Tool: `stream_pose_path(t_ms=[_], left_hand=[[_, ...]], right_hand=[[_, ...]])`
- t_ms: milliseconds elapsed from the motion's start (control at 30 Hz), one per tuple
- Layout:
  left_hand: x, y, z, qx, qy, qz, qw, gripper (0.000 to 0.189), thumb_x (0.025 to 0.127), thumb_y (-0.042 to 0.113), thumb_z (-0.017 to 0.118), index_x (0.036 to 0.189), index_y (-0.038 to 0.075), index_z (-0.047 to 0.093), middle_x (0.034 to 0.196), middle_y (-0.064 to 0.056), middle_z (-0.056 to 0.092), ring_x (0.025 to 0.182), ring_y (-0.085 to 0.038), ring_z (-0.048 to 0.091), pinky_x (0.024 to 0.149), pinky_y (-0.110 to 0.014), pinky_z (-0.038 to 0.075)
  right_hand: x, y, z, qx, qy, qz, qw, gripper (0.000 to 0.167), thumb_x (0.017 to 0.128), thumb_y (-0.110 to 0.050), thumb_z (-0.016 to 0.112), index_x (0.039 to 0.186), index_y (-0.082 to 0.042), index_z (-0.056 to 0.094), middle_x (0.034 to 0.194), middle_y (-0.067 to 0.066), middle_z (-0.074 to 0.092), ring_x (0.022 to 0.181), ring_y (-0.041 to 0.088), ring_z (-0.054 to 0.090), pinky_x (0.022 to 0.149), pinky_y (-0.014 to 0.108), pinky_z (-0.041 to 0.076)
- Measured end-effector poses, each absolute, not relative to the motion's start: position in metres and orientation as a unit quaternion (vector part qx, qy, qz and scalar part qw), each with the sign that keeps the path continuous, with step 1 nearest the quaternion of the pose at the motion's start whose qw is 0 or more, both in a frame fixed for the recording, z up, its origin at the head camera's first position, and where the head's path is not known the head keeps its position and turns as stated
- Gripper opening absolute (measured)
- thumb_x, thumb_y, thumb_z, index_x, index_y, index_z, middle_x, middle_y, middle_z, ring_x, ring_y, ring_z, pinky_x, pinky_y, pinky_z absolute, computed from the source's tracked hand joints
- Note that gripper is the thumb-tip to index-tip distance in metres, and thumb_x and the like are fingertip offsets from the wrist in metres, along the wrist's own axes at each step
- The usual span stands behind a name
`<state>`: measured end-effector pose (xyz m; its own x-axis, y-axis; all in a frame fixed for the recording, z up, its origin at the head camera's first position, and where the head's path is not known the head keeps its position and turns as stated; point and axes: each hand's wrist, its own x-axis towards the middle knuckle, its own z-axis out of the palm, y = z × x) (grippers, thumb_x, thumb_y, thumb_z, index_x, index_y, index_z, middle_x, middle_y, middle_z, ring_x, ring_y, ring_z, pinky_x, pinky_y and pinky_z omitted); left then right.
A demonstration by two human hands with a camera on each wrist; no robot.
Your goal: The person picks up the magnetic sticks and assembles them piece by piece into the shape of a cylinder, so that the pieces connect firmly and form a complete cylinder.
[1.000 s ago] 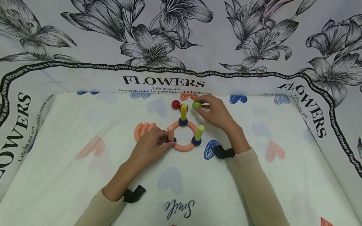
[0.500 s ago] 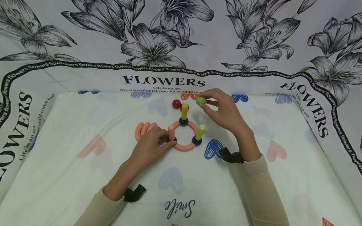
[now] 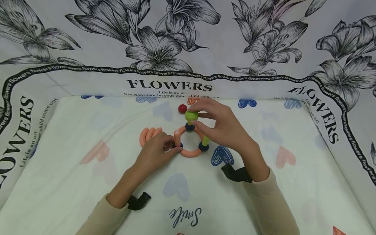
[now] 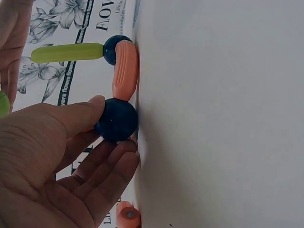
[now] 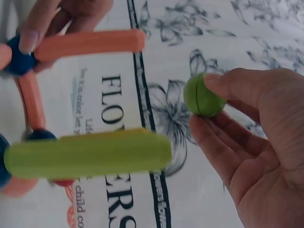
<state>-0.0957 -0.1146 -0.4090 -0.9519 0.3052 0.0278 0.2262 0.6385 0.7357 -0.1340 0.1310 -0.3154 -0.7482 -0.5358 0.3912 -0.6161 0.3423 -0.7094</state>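
In the head view, curved orange rods (image 3: 191, 153) and dark blue balls (image 3: 203, 146) form a ring lying on the cloth. An orange rod (image 3: 177, 138), a light green rod (image 3: 205, 141) and a yellow rod (image 3: 189, 123) stand upright from the balls. My left hand (image 3: 154, 150) pinches the ring's left blue ball (image 4: 116, 119) between thumb and fingers. With thumb and fingertips, my right hand (image 3: 224, 125) holds a green ball (image 5: 202, 97). That ball overlaps the yellow rod's top in the head view, hiding it. The right fingers partly cover the light green rod.
A red ball (image 3: 182, 108) lies behind the ring. Several spare curved orange rods (image 3: 144, 135) lie together left of it, beside my left hand. White cloth (image 3: 117, 182) with printed hearts covers the table, and a flower-printed sheet (image 3: 223, 58) rises at the back.
My right hand drew the green ball slightly right and up, then brought it left over the yellow rod. A second red ball there is now hidden. My left hand stays put.
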Motion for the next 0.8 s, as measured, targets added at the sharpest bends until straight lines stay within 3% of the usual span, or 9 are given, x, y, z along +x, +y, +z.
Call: stream_pose_path(t_ms=[133, 433, 800], left_hand=[[-0.095, -0.115, -0.41, 0.153, 0.902, 0.401, 0.043, 0.011, 0.092, 0.027, 0.084, 0.095, 0.023, 0.075, 0.099, 0.009, 0.075, 0.096, -0.009, 0.073, 0.093, -0.037, 0.061], [-0.096, -0.116, -0.411, 0.159, 0.898, 0.408, 0.039, 0.012, 0.093, 0.026, 0.084, 0.093, 0.023, 0.073, 0.098, 0.009, 0.074, 0.095, -0.007, 0.074, 0.092, -0.036, 0.062], [-0.095, -0.117, -0.409, 0.163, 0.892, 0.418, 0.048, 0.013, 0.094, 0.024, 0.082, 0.092, 0.023, 0.069, 0.094, 0.008, 0.07, 0.092, -0.004, 0.071, 0.091, -0.035, 0.061]], right_hand=[[-0.129, 0.119, -0.317, 0.385, -0.8, 0.458, 0.036, 0.035, 0.094, -0.002, 0.078, 0.128, -0.008, 0.07, 0.125, 0.004, 0.069, 0.12, 0.015, 0.067, 0.102, 0.029, 0.059], [-0.122, 0.105, -0.321, 0.407, -0.807, 0.425, 0.045, 0.03, 0.094, -0.006, 0.078, 0.124, -0.008, 0.072, 0.125, 0.004, 0.069, 0.119, 0.015, 0.066, 0.098, 0.033, 0.061], [-0.121, 0.099, -0.322, 0.421, -0.826, 0.373, 0.025, 0.023, 0.095, -0.008, 0.075, 0.118, -0.012, 0.074, 0.119, -0.001, 0.068, 0.104, 0.008, 0.065, 0.092, 0.024, 0.058]])
